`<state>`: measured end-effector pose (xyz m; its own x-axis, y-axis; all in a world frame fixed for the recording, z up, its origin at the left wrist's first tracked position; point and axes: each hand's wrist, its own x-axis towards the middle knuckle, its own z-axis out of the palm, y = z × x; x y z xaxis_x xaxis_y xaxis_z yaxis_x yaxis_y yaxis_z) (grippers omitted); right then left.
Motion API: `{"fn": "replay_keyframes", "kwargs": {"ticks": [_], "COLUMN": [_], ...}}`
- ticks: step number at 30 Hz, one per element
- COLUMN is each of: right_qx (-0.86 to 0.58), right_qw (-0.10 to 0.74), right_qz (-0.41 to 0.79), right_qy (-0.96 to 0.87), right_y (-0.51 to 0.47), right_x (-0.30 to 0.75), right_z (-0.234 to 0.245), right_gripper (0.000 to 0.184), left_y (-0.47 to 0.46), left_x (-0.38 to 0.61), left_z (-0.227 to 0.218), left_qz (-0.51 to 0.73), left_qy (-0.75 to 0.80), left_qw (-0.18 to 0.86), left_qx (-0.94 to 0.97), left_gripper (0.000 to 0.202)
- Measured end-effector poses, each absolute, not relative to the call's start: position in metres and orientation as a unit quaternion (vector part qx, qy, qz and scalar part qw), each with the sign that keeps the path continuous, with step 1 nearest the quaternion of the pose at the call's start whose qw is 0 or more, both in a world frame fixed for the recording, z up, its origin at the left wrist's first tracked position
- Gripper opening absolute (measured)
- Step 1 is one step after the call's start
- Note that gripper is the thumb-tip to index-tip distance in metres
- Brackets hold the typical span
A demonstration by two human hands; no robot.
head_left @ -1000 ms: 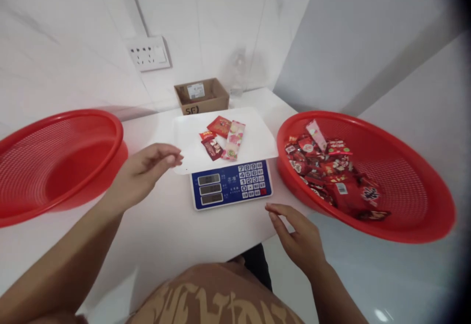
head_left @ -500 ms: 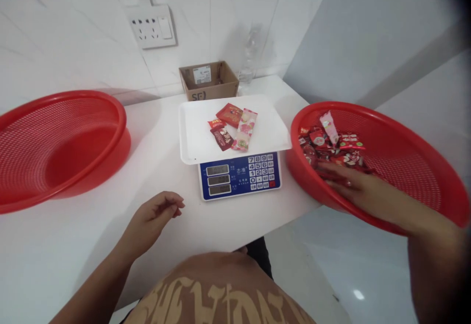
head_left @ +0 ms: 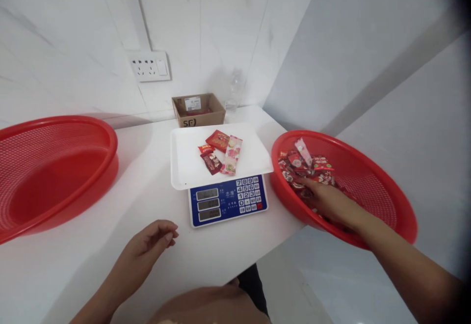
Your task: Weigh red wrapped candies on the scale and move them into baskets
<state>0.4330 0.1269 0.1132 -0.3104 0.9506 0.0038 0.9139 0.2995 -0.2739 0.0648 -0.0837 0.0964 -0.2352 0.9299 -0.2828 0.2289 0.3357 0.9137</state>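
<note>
My right hand lies inside the red basket on the right, fingers stretched flat over the pile of red snack packets. My left hand hovers over the white counter in front of the scale, fingers loosely curled, holding nothing. The blue scale carries a white tray with several snack packets on it.
A second red basket sits at the left with nothing in it. A small cardboard box and a clear bottle stand at the back against the wall. A wall socket is above. The counter's edge runs under the right basket.
My right hand moved from the counter's edge into the right basket and now rests on the packets. My left hand drew back from the tray toward me. The view has shifted slightly.
</note>
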Motion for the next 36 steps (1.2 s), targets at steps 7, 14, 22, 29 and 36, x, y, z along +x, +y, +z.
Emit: {"fn": "replay_keyframes", "kwargs": {"ticks": [7,14,22,29,36], "right_qx": [-0.634,-0.631,-0.554,-0.346,-0.332], "right_qw": [0.091,0.184,0.464,0.328,0.292], "right_qz": [0.094,0.127,0.189,0.518,0.581], "right_qy": [-0.762,-0.743,-0.665,-0.710,-0.683], "right_y": [0.121,0.114,0.080,0.013,0.007], "right_x": [0.446,0.456,0.412,0.297,0.286], "right_z": [0.132,0.130,0.131,0.109,0.093], "right_gripper": [0.045,0.032,0.033,0.026,0.041], "left_y": [-0.085,-0.080,-0.061,-0.032,-0.030], "left_x": [0.061,0.055,0.088,0.119,0.115], "left_z": [0.083,0.057,0.091,0.093,0.107], "left_qz": [0.367,0.347,0.339,0.398,0.426], "left_qy": [0.680,0.667,0.607,0.449,0.458], "left_qw": [0.462,0.480,0.401,0.204,0.272], "left_qx": [0.435,0.453,0.596,0.774,0.731], "left_gripper": [0.030,0.031,0.022,0.064,0.038]}}
